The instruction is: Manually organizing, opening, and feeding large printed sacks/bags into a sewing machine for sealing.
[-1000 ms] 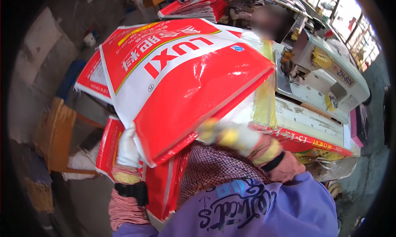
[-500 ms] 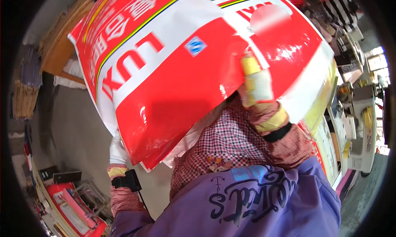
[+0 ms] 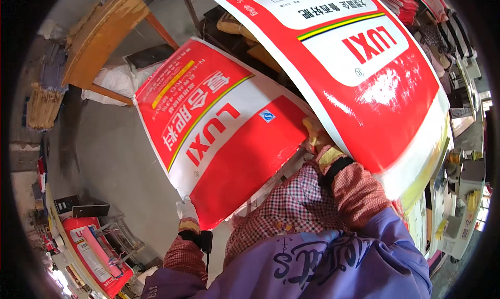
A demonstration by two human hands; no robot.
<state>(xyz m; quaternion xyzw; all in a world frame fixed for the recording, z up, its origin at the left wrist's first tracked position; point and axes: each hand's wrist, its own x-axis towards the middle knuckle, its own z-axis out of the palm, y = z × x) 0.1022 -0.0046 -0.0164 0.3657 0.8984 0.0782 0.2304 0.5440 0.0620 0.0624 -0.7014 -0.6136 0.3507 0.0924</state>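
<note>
A flat red-and-white woven sack (image 3: 234,174) with printed lettering and a small blue label hangs tilted in front of me. Closed on its near left corner is my left hand (image 3: 186,210), in a white glove. My right hand (image 3: 316,136), in a yellowed glove, grips the sack's near right corner, its fingertips partly hidden. Just right of that hand, a second red-and-white sack (image 3: 385,111) curves over a pile whose pale yellowish side shows below. The far edge of the held sack droops away from me over the floor.
Beyond the held sack stand a wooden table (image 3: 109,36) and a white bundle (image 3: 112,83). A metal-framed cart (image 3: 122,236) and another red sack (image 3: 88,270) are at lower left. A sewing machine (image 3: 463,205) stands to the right, with folded red sacks (image 3: 396,7) farther off.
The held sack has come down and drawn apart from the sack on the right, showing more of both. My left hand has moved right and nearer; my right hand has dropped nearer too.
</note>
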